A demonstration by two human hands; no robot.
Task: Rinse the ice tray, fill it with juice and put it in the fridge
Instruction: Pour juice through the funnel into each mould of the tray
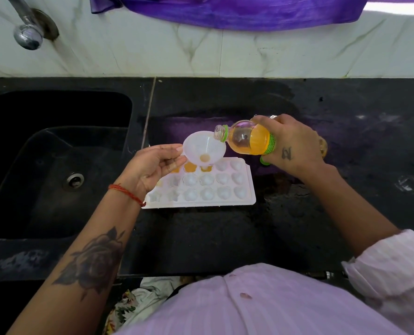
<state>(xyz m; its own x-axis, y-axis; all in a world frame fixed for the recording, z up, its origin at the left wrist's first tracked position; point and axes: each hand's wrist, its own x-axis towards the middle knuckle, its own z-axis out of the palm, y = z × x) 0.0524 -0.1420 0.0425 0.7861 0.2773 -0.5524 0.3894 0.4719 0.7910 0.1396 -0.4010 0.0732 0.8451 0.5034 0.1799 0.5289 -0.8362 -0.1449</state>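
Observation:
A white ice tray (225,201) lies on the black counter (201,238), with a few far-row cells holding orange juice and the others white. My left hand (152,165) pinches the rim of a white funnel (204,147) held over the far row; a little juice sits at its bottom. My right hand (290,143) grips an uncapped juice bottle (251,139), tilted on its side with the mouth over the funnel's rim. The bottle is partly filled with orange juice. My left hand hides the tray's far left corner.
A black sink (56,165) with a metal drain (74,181) lies left of the tray. A chrome tap (28,32) juts from the marble wall above it. Purple cloth (237,10) hangs at the top. The counter is wet around the tray.

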